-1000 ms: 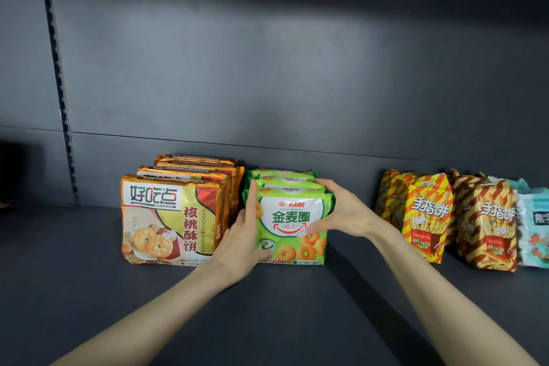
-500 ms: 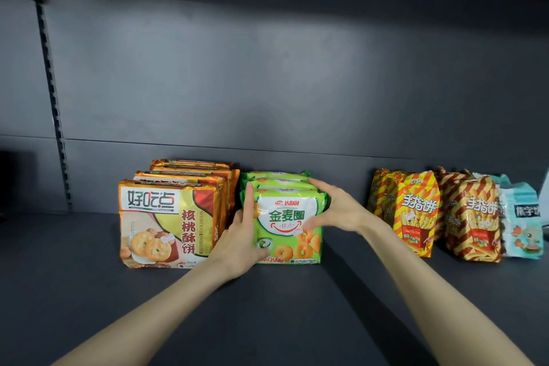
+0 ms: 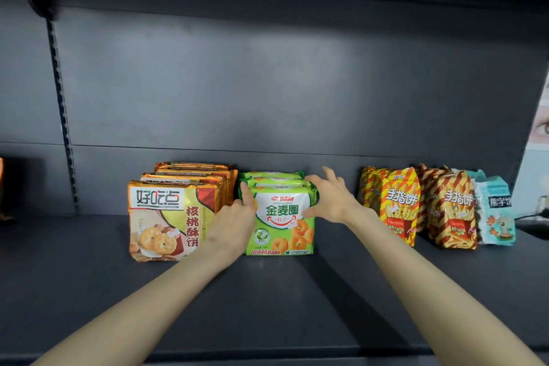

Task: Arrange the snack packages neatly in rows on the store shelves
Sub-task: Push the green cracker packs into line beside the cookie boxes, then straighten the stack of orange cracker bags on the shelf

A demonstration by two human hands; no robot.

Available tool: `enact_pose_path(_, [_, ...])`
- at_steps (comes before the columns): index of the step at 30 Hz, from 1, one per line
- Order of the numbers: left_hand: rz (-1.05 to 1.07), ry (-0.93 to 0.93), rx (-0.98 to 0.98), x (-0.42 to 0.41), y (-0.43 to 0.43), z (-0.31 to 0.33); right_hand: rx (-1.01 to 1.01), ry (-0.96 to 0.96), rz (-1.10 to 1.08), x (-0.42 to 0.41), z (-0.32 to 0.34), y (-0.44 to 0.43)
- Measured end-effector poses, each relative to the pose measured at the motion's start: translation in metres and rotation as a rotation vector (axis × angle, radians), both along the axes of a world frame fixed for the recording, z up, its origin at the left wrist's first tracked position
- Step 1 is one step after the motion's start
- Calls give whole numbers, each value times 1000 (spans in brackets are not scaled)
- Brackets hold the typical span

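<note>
**Green package row: a hand at each flank**

Dark shelf (image 3: pixel 267 300) deck nearest. Left hand (image 3: pixel 234 223) lies flat against the left side of the front green ring-biscuit package (image 3: pixel 282 217), fingers straight. Right hand (image 3: pixel 329 202) touches its right side, fingers spread and extended. The package stands upright, heading a row running back. Orange walnut-biscuit packages (image 3: pixel 169 211) stand just left, striped finger-biscuit bags (image 3: pixel 401 205) apart on the right.

Body obs. L hand (image 3: pixel 234 217), at left of green pack (image 3: pixel 282 218): bare. R hand (image 3: pixel 329 202), at right of pack: bare, fingers slender. L forearm (image 3: pixel 142 297) & R forearm (image 3: pixel 416 285), both on near side of pack: bare from wrist to frame edge, slim, smooth. Upper arms cut off by frame. Nails too small to judge.
</note>
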State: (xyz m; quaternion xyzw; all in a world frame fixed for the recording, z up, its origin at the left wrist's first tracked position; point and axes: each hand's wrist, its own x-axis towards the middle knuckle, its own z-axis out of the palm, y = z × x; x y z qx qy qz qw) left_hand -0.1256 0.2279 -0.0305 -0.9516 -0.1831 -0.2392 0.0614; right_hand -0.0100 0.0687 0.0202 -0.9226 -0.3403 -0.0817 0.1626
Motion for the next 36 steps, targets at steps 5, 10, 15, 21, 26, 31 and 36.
enact_pose_path(5, [-27, -21, 107, -25, -18, 41, 20, -67, 56, -18, 27, -9])
enact_pose_path(10, [-95, -100, 174, -65, -26, 84, 64, -155, 138, -50, 54, -19])
enact_pose_path(15, [-50, -144, 218, -123, -29, 105, 106, -215, 253, -96, 68, -24])
enact_pose_path(21, [76, -118, 174, -209, -26, 102, 131, -242, 381, -163, 67, -7])
enact_pose_path(26, [187, -84, 140, -281, -8, 92, 116, -239, 501, -219, 60, 29])
enact_pose_path(31, [276, -95, 147, -346, 22, 90, 123, -219, 601, -272, 59, 69])
enact_pose_path(36, [331, -91, 141, -415, 67, 78, 137, -193, 660, -329, 49, 119])
